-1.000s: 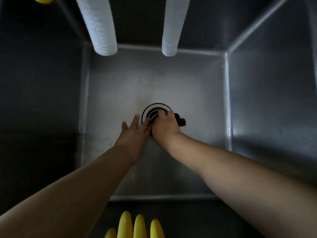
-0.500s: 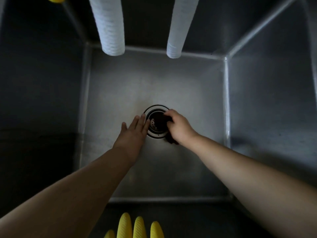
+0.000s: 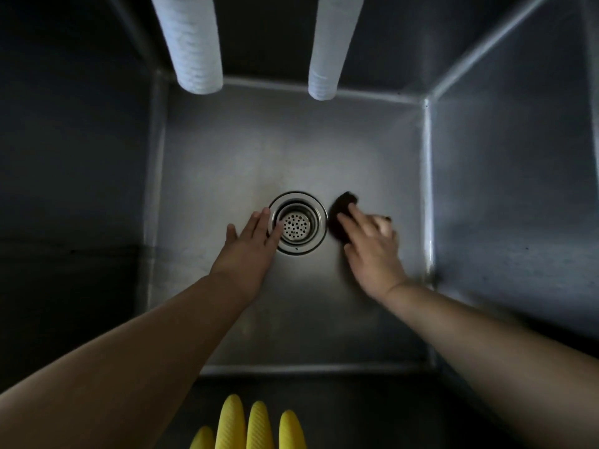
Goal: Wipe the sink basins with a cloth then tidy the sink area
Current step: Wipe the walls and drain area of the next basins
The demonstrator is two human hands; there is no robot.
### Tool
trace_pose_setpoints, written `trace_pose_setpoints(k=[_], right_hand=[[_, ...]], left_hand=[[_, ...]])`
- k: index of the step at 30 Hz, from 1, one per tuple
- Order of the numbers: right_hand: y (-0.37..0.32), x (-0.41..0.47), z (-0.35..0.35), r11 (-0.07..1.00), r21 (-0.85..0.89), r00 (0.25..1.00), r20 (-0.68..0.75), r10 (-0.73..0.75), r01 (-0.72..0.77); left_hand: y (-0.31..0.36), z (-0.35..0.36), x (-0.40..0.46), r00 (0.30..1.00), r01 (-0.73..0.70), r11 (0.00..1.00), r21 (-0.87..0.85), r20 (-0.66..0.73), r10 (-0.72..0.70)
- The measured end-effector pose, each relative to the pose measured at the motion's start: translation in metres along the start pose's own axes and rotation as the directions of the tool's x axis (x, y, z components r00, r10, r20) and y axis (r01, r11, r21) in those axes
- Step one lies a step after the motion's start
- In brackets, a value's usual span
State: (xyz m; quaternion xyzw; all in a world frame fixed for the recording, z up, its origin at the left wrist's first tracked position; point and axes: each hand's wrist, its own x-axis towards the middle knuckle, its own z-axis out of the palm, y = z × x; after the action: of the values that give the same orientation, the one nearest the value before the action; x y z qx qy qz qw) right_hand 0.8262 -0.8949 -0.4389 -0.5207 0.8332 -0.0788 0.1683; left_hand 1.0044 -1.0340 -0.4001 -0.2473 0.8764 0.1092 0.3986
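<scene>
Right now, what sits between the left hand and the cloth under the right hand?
The head view shows the round drain strainer between the left hand and the dark cloth pressed down by the right hand. Left fingers overlap its rim.

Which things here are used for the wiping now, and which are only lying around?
In use:
- dark cloth, pressed flat under the right hand
- sink basin floor
- left hand, flat by the drain strainer

Lying about:
- yellow glove at the near edge
- two white hoses hanging above
</scene>
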Motion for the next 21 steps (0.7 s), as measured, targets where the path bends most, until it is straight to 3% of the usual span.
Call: trace_pose_setpoints(k=[3,9,13,15,17,21], right_hand=[[-0.028,-0.021,0.02,0.988,-0.007,0.988,0.03,-0.152,0.152],[-0.072,-0.021,0.041,0.962,0.03,0.961,0.058,-0.272,0.271],[-0.031,-0.043,0.04,0.809,-0.048,0.805,0.155,-0.573,0.585],[-0.004,-0.048,0.031,0.748,-0.101,0.746,0.234,-0.623,0.656],[0.016,-0.043,0.019,0.772,-0.133,0.776,0.235,-0.585,0.622],[0.031,0.005,0.0,0.897,-0.146,0.907,0.132,-0.4,0.417]], left_hand=[[0.001,-0.002,0.0,1.0,-0.003,1.0,0.012,-0.001,0.003],[0.0,0.002,0.003,1.0,0.01,1.0,0.024,-0.022,-0.009],[0.001,0.002,0.001,0.999,0.019,0.999,0.044,-0.027,-0.018],[0.002,0.001,0.0,1.0,0.017,0.999,0.044,-0.025,-0.016],[0.001,0.002,0.0,1.0,0.02,0.999,0.032,-0.023,-0.019],[0.001,0.002,0.002,1.0,0.013,1.0,-0.008,-0.026,-0.014]])
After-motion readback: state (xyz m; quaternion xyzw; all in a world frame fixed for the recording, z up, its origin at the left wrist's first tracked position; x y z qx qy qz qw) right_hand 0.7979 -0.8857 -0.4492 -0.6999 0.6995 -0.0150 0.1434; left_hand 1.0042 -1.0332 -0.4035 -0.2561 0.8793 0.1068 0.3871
